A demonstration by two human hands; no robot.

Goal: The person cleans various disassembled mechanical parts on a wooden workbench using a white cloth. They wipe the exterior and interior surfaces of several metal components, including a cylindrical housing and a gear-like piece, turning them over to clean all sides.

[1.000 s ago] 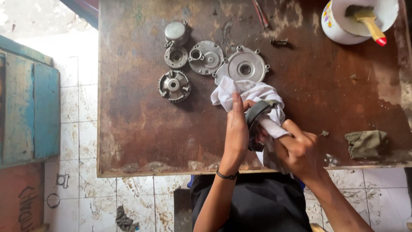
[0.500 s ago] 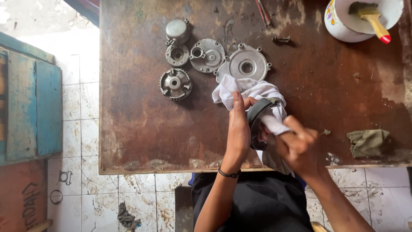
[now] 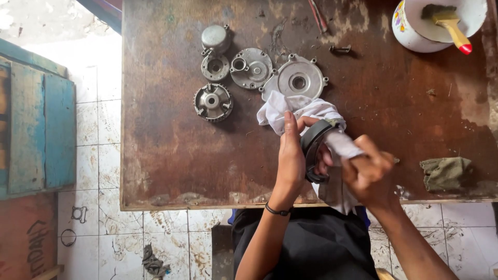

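My left hand (image 3: 292, 155) grips a dark ring-shaped part (image 3: 312, 140) on edge above the near side of the brown wooden table (image 3: 171, 145). My right hand (image 3: 369, 173) pinches a white cloth (image 3: 311, 110) that runs through and around the ring. The cloth bunches up behind the ring and also hangs down over the table's front edge. Several round grey metal covers lie behind the hands, the largest (image 3: 296, 79) partly under the cloth, another (image 3: 251, 68) to its left.
A toothed round part (image 3: 212, 101) and two smaller metal pieces (image 3: 215, 52) lie at the back left. A white bowl (image 3: 441, 23) with a brush (image 3: 451, 28) stands at the back right. A green rag (image 3: 446, 172) lies near the front right edge. Tiled floor and a blue board (image 3: 36, 135) are to the left.
My right hand has drawn the cloth to the right, out of the ring. The left hand and ring have stayed almost still.
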